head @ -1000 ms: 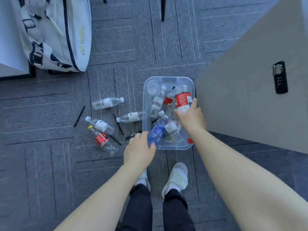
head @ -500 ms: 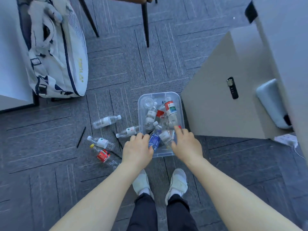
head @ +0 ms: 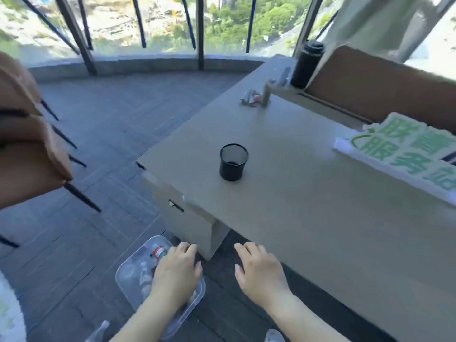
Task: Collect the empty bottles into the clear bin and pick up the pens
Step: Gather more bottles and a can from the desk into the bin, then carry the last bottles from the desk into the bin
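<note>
Your left hand hangs palm down over the near right part of the clear bin, fingers loosely spread and gripping nothing; whether it touches the bottles beneath you cannot tell. Your right hand hovers beside it, just right of the bin over the dark floor, fingers also spread and empty.

Half a second ago both hands were curled at the near rim of the bin and your view pointed straight down at the carpet, with loose bottles and pens lying left of the bin. Now your head has lifted: the window, the desk top and a brown chair fill the picture, and the bin has slid to the bottom of the view.

The bottles in the bin sit directly under and just far-left of your left hand, one red-labelled. A loose clear bottle shows at the bottom edge, near left of the bin. No pen shows in this view.

The far right corner of the bin lies close to the desk's cabinet. On the desk, well beyond both hands, stands a black mesh pen cup. Open floor spreads left and far, up to the chair's legs.
</note>
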### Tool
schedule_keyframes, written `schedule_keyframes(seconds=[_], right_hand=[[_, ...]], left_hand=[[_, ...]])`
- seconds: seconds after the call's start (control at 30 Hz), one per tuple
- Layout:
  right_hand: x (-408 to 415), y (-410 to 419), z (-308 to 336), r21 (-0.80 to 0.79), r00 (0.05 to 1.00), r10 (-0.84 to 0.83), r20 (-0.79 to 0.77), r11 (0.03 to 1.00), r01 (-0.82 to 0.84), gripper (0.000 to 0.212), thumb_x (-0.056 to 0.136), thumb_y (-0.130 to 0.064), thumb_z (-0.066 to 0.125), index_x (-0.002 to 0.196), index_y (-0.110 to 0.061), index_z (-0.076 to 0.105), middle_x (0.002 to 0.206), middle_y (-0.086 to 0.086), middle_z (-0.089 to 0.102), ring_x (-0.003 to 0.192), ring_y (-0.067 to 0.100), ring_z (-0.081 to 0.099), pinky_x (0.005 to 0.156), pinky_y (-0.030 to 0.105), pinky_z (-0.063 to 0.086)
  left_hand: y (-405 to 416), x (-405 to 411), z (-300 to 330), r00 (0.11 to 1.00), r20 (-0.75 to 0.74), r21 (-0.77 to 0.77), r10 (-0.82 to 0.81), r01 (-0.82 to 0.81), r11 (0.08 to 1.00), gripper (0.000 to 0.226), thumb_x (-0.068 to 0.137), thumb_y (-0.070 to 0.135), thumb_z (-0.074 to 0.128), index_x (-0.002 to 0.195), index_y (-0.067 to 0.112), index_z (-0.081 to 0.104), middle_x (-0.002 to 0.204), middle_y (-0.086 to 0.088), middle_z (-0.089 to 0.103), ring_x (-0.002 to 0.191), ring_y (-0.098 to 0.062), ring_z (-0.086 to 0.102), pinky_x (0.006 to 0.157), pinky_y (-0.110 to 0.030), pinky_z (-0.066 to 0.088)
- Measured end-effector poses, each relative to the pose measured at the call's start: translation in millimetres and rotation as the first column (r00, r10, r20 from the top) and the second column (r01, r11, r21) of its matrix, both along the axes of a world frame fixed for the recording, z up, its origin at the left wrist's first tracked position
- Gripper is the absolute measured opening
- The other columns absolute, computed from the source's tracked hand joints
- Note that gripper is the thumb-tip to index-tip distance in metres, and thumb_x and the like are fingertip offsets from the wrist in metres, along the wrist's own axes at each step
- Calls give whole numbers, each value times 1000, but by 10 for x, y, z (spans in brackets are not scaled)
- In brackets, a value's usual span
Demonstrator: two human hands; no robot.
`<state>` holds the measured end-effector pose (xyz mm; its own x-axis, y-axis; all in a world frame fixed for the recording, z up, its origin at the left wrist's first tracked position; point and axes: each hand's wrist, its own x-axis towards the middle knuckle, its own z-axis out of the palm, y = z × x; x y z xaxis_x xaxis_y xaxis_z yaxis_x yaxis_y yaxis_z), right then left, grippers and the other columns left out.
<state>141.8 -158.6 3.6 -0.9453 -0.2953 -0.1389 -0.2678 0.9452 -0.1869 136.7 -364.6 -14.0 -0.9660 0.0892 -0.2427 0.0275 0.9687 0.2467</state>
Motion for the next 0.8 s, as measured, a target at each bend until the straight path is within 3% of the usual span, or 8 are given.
schedule_keyframes(seconds=[0.07, 0.17, 0.27, 0.33, 0.4, 0.6, 0.8], right_hand=[[72, 465, 194, -29, 989, -146, -18, 989, 146, 41, 75, -38, 59, 112, -23, 64, 93, -7, 65, 71, 16, 61, 51, 27, 49], [227, 1249, 411, -85, 934, -358, 17, 930, 358, 47, 93, -35, 46, 138, -21, 48, 126, -3, 57, 107, 22, 56, 79, 34, 52], [441, 2093, 539, -135, 830, -556, 40, 821, 555, 51, 99, -36, 39, 148, -27, 32, 141, -7, 41, 126, 18, 41, 91, 34, 46], [607, 2689, 589, -157, 766, -641, 45, 753, 639, 52, 100, -36, 40, 150, -26, 30, 143, -6, 41, 128, 17, 40, 95, 32, 44], [782, 3296, 616, -166, 700, -711, 62, 684, 710, 53, 100, -36, 41, 151, -25, 29, 144, -3, 42, 128, 19, 40, 97, 31, 43], [1248, 4927, 565, -55, 473, -881, 11, 472, 880, 58, 94, -39, 50, 148, -23, 36, 136, 5, 52, 122, 28, 49, 93, 37, 45], [1581, 5982, 391, 35, 201, -979, 36, 202, 979, 68, 91, -43, 50, 151, -25, 23, 149, 10, 34, 126, 34, 40, 99, 41, 40]], left_hand=[[469, -156, 179, 991, -73, -9, -116, 116, 993, 21, 63, 24, 73, 83, 18, 67, 78, 1, 64, 63, -26, 61, 43, -32, 47], [1297, -298, 423, 961, -122, -24, -247, 246, 969, 24, 59, 26, 72, 82, 21, 68, 77, 2, 63, 63, -25, 62, 43, -31, 46], [2201, -334, 655, 923, -107, 4, -369, 371, 928, 32, 73, 33, 57, 101, 23, 69, 95, 2, 65, 83, -26, 64, 59, -36, 52], [2856, -304, 773, 900, -100, 7, -425, 428, 904, 38, 88, 35, 46, 124, 26, 57, 122, 4, 57, 110, -23, 55, 82, -35, 48], [3474, -246, 856, 869, -116, 12, -481, 486, 874, 40, 94, 36, 41, 132, 28, 48, 132, 6, 50, 119, -21, 48, 90, -33, 43], [5112, -52, 942, 786, -128, 24, -604, 612, 791, 41, 92, 34, 43, 132, 27, 50, 133, 3, 51, 119, -23, 49, 90, -34, 43], [6166, 111, 901, 688, -76, -1, -722, 724, 690, 41, 90, 31, 46, 131, 25, 51, 130, 0, 52, 119, -25, 49, 92, -36, 44]])
